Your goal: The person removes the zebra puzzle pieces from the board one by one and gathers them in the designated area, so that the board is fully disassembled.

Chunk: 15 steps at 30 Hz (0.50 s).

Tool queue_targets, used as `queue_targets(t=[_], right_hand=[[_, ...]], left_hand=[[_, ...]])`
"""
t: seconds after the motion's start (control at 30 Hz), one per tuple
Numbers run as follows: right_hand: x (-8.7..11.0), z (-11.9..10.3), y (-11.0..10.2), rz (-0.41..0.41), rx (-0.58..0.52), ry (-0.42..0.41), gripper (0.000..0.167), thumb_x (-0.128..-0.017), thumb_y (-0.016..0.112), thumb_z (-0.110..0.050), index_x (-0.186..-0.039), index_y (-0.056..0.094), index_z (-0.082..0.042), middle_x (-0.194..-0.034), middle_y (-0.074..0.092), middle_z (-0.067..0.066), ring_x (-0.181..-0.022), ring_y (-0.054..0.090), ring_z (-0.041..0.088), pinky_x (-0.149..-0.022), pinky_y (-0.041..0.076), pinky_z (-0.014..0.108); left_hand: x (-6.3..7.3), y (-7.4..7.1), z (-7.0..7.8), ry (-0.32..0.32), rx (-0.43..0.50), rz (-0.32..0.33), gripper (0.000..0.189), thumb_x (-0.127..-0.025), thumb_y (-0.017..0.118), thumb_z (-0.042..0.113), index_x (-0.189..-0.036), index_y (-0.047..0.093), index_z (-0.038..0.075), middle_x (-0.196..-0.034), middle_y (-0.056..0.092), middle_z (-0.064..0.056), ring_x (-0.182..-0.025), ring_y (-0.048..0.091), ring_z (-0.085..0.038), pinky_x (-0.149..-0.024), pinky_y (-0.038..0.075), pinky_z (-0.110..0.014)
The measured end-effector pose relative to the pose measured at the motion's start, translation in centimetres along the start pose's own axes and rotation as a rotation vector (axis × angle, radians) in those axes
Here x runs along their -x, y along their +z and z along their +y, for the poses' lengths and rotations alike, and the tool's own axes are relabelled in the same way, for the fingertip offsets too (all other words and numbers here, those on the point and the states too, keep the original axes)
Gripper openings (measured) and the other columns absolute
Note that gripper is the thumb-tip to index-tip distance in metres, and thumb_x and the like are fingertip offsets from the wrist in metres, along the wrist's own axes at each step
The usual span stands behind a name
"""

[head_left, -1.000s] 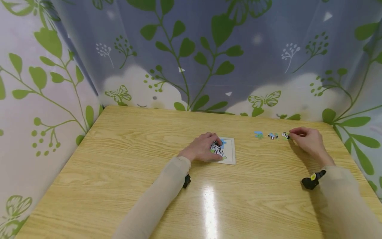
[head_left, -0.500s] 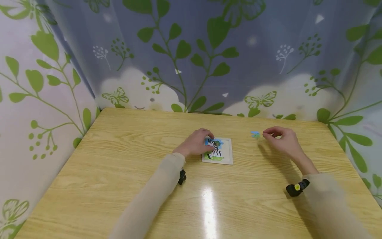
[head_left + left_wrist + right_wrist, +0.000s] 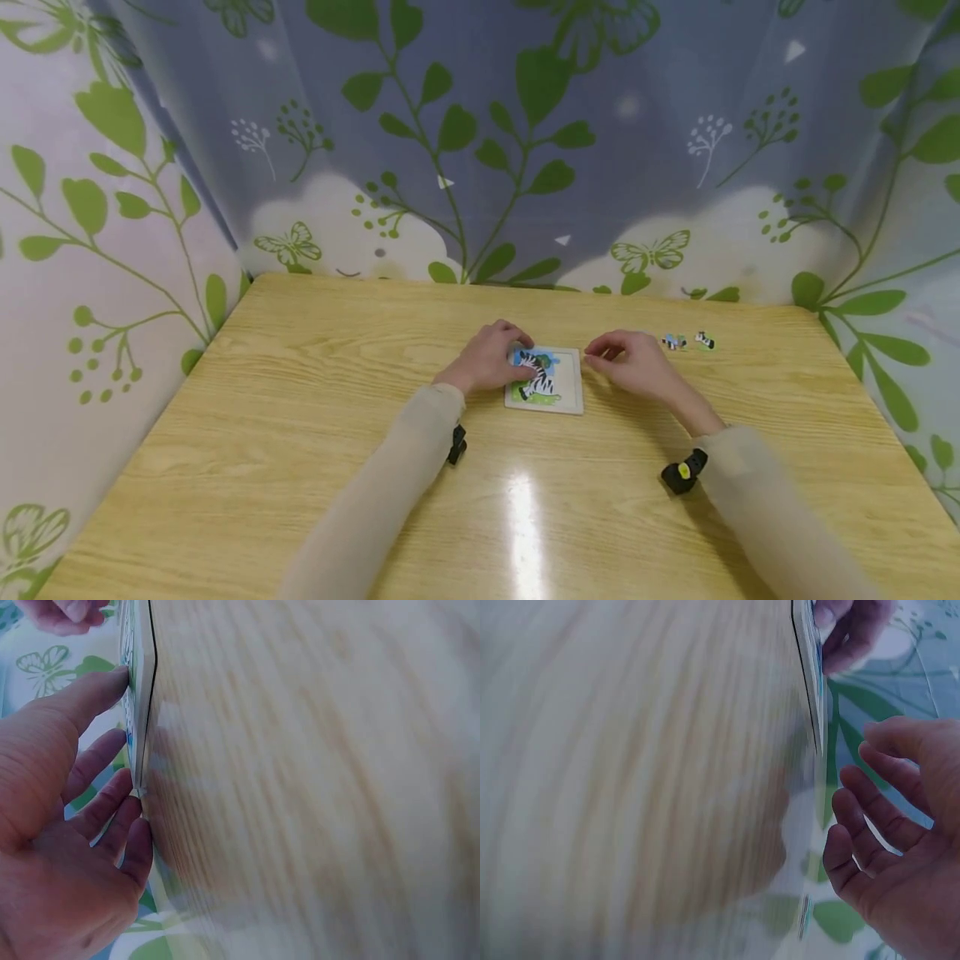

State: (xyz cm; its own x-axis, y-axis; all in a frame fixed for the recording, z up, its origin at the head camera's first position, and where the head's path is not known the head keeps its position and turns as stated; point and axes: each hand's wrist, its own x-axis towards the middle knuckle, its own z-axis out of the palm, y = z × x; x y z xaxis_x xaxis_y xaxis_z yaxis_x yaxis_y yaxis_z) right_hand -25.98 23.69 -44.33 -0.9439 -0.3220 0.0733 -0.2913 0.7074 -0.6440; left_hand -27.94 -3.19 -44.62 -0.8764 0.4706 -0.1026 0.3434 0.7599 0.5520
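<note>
A small square jigsaw puzzle board (image 3: 570, 385) with a zebra picture lies flat on the table; its right part is bare. My left hand (image 3: 487, 360) holds the board at its left side, thumb on the picture and fingers around the far left edge. Just off the board's right edge, my right hand (image 3: 637, 367) hovers with thumb and index tips close together. Whether a puzzle piece sits between those tips I cannot tell. In the right wrist view its other fingers (image 3: 851, 874) are loosely curled.
Beyond the right hand lie a blue-and-green puzzle piece (image 3: 673, 342) and a black-and-white zebra-head piece (image 3: 703, 340). The wooden table (image 3: 300, 433) ends at a leaf-patterned curtain (image 3: 495, 133) behind and at the sides. Both wrists carry black cameras.
My right hand has swept left from the far-right loose pieces, past the others, to the board's right side. My left hand has stayed on the board, drawing slightly back so more of the picture shows.
</note>
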Motion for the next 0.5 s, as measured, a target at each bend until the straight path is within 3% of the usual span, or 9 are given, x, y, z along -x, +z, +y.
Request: queue_targets(t=[0.2, 0.5], right_hand=[[-1.4, -1.0, 1.5, -0.043, 0.022, -0.049, 0.016, -0.096, 0.070, -0.018, -0.106, 0.076, -0.008, -0.097, 0.075, 0.008, -0.084, 0.065, 0.018, -0.073, 0.051, 0.031], [-2.5, -1.6, 2.3, -0.075, 0.054, -0.033, 0.017, -0.094, 0.072, -0.016, -0.106, 0.078, -0.006, -0.097, 0.072, 0.010, -0.082, 0.061, 0.018, -0.072, 0.048, 0.029]], left_hand=[[0.0, 0.0, 0.0, -0.011, -0.003, 0.014, 0.047, -0.094, 0.073, 0.039, -0.135, 0.065, 0.018, -0.147, 0.050, -0.010, -0.133, 0.049, -0.031, -0.115, 0.040, -0.046], [0.2, 0.2, -0.1, -0.012, 0.013, 0.026, 0.047, -0.094, 0.072, 0.038, -0.135, 0.064, 0.018, -0.142, 0.052, -0.010, -0.130, 0.050, -0.030, -0.113, 0.042, -0.045]])
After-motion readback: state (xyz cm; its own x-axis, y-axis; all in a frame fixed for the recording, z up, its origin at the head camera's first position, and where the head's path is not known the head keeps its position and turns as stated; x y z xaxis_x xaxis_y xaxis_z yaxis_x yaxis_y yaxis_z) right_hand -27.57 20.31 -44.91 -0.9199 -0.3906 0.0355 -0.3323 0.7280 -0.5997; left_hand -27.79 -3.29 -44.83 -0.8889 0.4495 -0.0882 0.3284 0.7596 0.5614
